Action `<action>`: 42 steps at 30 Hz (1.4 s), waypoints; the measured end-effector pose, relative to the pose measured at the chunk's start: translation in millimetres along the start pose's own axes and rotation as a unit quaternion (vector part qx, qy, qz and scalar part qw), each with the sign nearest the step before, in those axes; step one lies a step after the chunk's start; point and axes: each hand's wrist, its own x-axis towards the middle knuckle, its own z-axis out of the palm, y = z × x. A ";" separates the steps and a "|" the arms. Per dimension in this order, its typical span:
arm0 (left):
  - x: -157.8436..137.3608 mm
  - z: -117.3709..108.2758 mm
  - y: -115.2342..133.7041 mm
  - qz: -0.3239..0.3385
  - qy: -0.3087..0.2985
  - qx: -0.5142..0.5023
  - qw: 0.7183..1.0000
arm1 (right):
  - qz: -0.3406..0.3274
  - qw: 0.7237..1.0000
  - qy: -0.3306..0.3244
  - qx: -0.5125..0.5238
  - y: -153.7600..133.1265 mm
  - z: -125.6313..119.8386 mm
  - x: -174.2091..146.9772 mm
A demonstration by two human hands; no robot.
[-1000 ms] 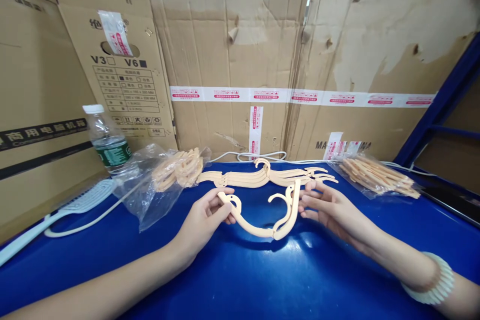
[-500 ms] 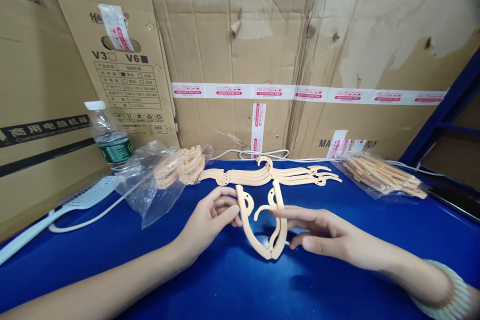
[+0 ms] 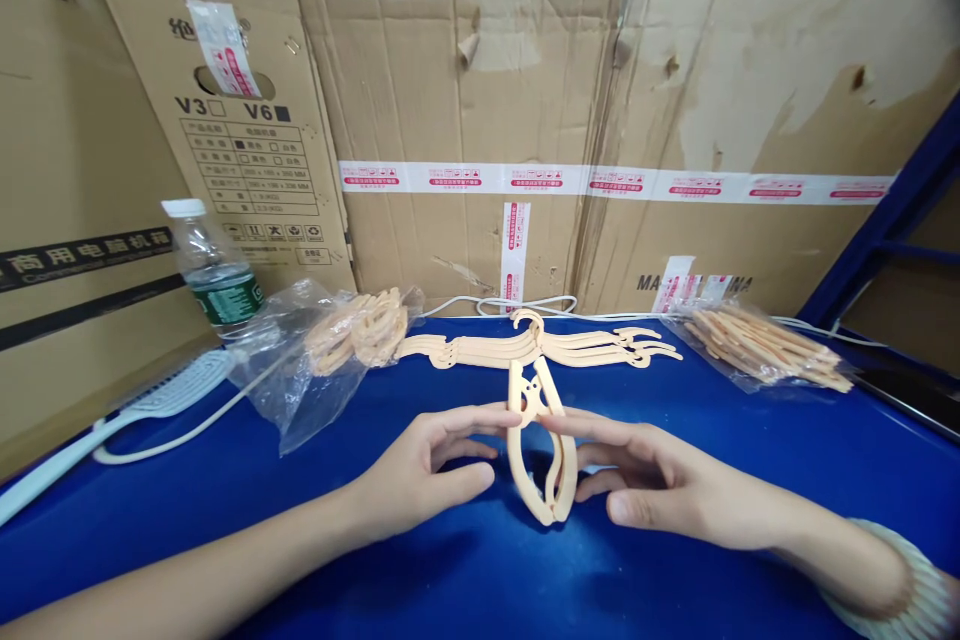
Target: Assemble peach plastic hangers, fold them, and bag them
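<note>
A cream folding clothes hanger (image 3: 566, 465) is between my hands, its two arms folded up close together and its joint towards me. My left hand (image 3: 439, 465) touches the hanger's left arm with its index fingertip, thumb held apart. On the other side, my right hand (image 3: 652, 470) rests its outstretched index finger against the right arm, the thumb free of it. Neither hand is wrapped round the hanger. Behind it lies a row of unfolded cream hangers (image 3: 495, 351), overlapping one another, hooks towards the back.
Left on the blue table (image 3: 465, 580) are a clear plastic bag (image 3: 300, 390) with folded hangers, a water bottle (image 3: 221, 275) and a pale hairbrush (image 3: 165, 395). Another bag of hanger pieces (image 3: 765, 350) lies right. Cardboard (image 3: 450, 100) walls the back; a white cable (image 3: 450, 305) runs along it.
The hanger's left arm has swung right, towards the other arm, so the gap between them has narrowed. My left hand has moved right and its thumb has come off the hanger.
</note>
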 end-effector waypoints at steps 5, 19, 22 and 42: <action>-0.2 -3.9 -4.0 -0.020 -0.036 -0.035 0.999 | -0.018 1.000 -0.003 0.000 -2.5 2.9 -1.2; 1.0 -5.5 -12.0 -0.028 -0.021 -0.074 0.997 | -0.017 0.972 0.044 -0.230 -1.1 0.7 -2.6; 1.6 -3.6 -10.7 -0.008 -0.027 -0.052 0.998 | -0.043 0.943 0.046 -0.326 -0.9 2.1 -0.5; -1.0 7.8 0.5 0.029 0.072 0.223 0.972 | -0.113 0.851 0.169 -0.485 2.1 -4.6 5.9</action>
